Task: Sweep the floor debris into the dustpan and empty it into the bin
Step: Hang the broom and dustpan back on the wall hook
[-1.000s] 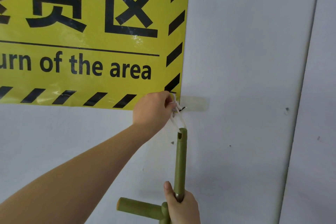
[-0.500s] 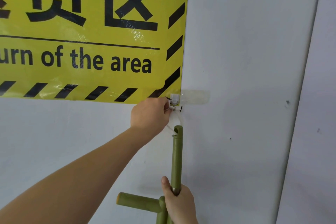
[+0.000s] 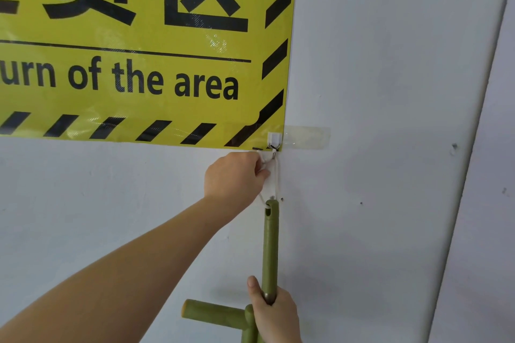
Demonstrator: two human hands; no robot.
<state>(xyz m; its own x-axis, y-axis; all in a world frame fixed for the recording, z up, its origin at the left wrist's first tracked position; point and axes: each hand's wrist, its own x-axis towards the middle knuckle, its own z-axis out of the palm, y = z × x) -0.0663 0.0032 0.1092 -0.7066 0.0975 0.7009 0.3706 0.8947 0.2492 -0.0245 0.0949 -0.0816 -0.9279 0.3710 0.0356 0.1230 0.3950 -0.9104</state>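
Note:
A green broom handle (image 3: 270,248) stands upright against the white wall. A white string loop (image 3: 274,172) runs from its top end up to a small hook (image 3: 274,145) on the wall. My left hand (image 3: 235,175) pinches the string just below the hook. My right hand (image 3: 274,315) grips the handle low down, at the bottom of the view. A second green handle (image 3: 214,313), short and horizontal, sticks out to the left beside my right hand. The broom head, the dustpan and the bin are out of sight.
A yellow warning sign (image 3: 139,50) with black text and stripes covers the wall at upper left. Clear tape (image 3: 306,138) holds its lower right corner next to the hook. A vertical wall edge (image 3: 462,175) runs down the right side.
My left hand has slid down from the sign's corner to just under the hook, uncovering the hook. The string now hangs from it, and the handle's top sits lower.

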